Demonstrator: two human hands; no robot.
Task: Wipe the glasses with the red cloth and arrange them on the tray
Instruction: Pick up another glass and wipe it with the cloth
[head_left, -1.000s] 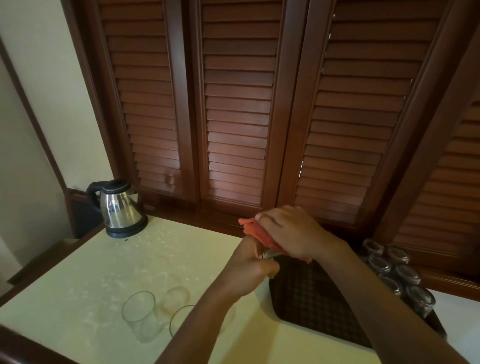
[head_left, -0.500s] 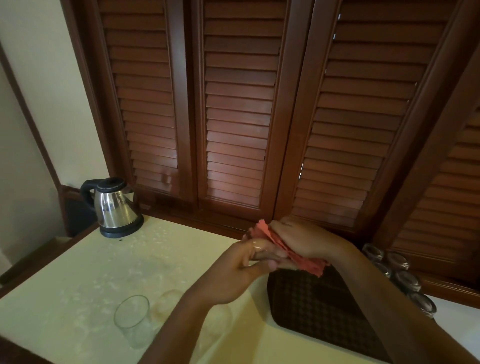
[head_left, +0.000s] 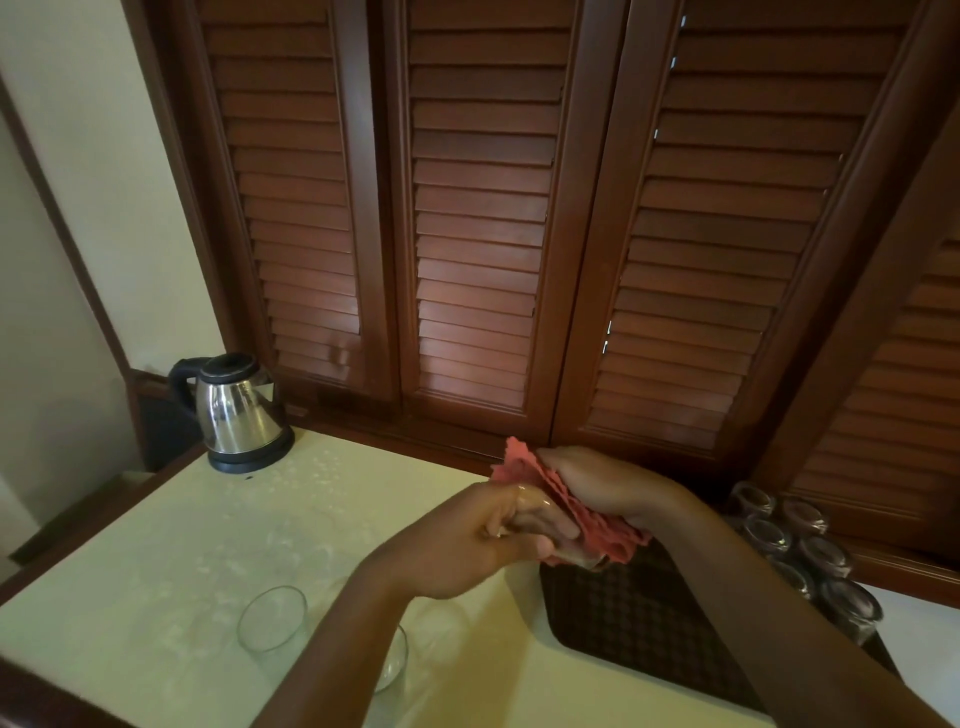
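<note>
So rn the left hand has its fingers curled round a clear drinking glass, held up in the air above the near-left corner of the dark brown woven-pattern rectangular tray. The right hand is bunched round the crumpled red cloth and has it pressed against the glass, prob over the mouth end, tho the cloth hides most of it so can't say which end for sure.

Key thing imo: the glass lies roughly sideways, long axis running left-to-right between the two hands, w/ the tray directly below and to the right. So setting it down means tipping it upright (or upside down like the others) and dropping it a bit rightward. Left hand's the one carrying it, so it's the nearer one for that.

Already on the tray: a cluster of clear glasses along the far right edge, look inverted, not 100% sure. Still waiting: one clear tumbler standing on the pale cream tabletop down left, plus another clear glass half hidden behind the left forearm.

Tabletop has faint speckly marks, dark wood edge. Shiny steel electric kettle w/ black lid and handle sits at the back left corner. Behind it all: brown wooden louvred shutters, cream wall on the left.
</note>
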